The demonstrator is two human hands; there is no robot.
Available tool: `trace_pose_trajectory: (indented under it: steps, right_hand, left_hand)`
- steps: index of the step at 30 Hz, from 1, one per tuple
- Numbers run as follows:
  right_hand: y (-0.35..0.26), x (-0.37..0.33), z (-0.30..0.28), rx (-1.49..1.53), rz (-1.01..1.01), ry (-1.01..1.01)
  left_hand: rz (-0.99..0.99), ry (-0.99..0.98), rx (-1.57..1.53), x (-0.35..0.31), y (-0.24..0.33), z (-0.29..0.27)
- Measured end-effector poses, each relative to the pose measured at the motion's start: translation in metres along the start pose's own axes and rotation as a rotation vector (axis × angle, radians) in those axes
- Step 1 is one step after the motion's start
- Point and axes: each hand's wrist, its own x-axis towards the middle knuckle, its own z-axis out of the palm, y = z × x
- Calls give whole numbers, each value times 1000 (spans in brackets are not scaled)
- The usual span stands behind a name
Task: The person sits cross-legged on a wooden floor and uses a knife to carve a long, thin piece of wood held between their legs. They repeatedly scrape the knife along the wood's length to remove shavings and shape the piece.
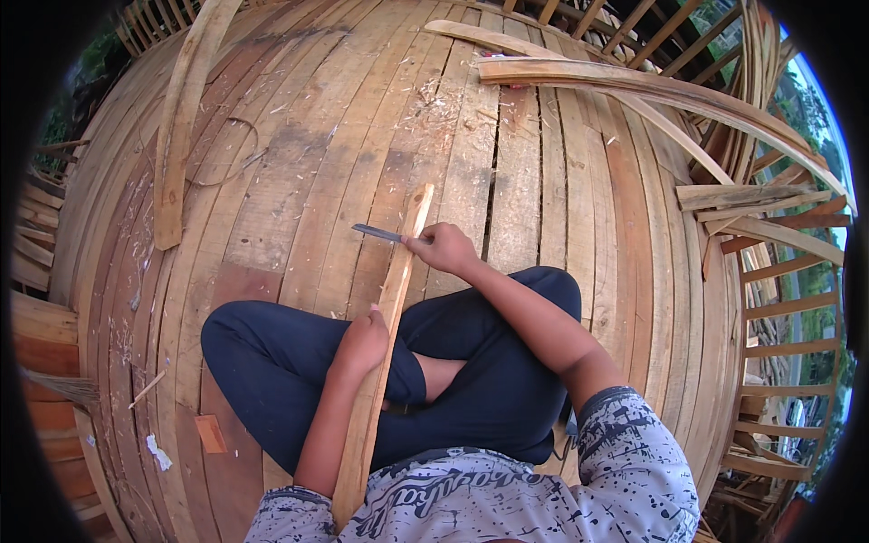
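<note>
I sit cross-legged with a long, pale wooden strip [396, 288] running from against my body out over my legs to the floor ahead. My left hand [364, 340] is closed around the strip about midway, thumb along its edge. Farther up, near the strip's far end, my right hand [444, 248] is closed on a knife [377, 233]. Its narrow dark blade lies across the strip and points left. The handle is hidden inside my fist.
Wood shavings [434, 109] litter the plank floor [299, 190]. A long board [181, 136] lies at the far left; curved boards [634, 80] rest at the far right. A small wood block [210, 434] lies left of my knee. Slatted railing [787, 348] stands on the right.
</note>
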Motion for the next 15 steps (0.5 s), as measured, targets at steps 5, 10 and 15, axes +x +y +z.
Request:
trace_pose_trajectory:
  steps: [5, 10, 15]
  right_hand:
    - [25, 11, 11, 282, 19, -51]
    - [15, 11, 8, 458, 210, -189]
    - [18, 10, 1, 567, 291, -281]
  left_hand:
    - [34, -3, -35, -2, 4, 1]
    - [12, 6, -40, -2, 3, -2]
    - [16, -5, -38, -1, 6, -1]
